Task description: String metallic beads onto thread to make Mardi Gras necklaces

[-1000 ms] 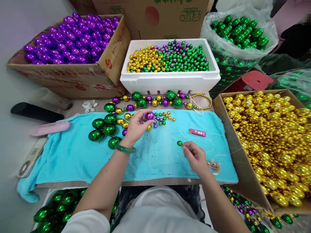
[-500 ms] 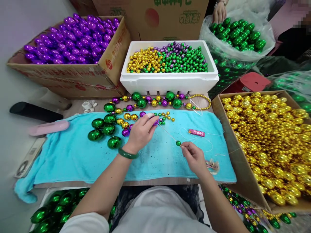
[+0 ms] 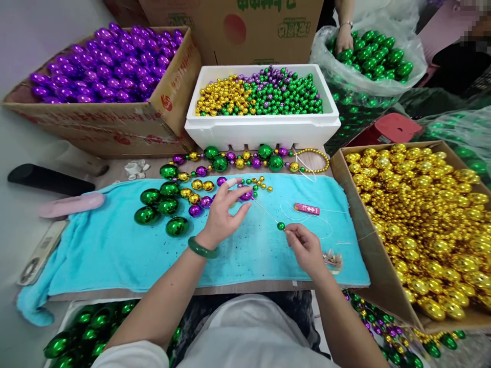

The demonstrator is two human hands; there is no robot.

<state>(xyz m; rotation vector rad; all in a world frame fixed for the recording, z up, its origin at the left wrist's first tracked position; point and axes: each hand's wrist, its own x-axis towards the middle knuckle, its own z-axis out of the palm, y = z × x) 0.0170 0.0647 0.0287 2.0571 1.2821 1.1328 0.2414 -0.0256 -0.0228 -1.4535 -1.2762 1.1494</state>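
My right hand (image 3: 305,246) is closed in a pinch at the thread end, right beside a small green bead (image 3: 281,226). From that bead a taut white thread (image 3: 266,211) runs up and left toward a shiny purple bead (image 3: 246,194). My left hand (image 3: 226,212), a green bangle at its wrist, is open with fingers spread, close to the purple bead. Small gold beads (image 3: 262,182) and green ones lie just beyond its fingertips. Larger green beads (image 3: 177,226) and gold and purple ones rest left of it on the blue towel (image 3: 245,255).
A finished-looking bead string (image 3: 240,163) lies behind the towel. Beyond are a white foam box (image 3: 264,122) of small beads and a carton (image 3: 169,97) of purple beads. A gold-bead carton (image 3: 368,260) stands right. Another person's hand (image 3: 344,41) reaches into a bag of green beads.
My left hand has opened its fingers and drawn slightly back from the purple bead. My right hand keeps its pinch. The other person's hand has gone lower into the green beads.
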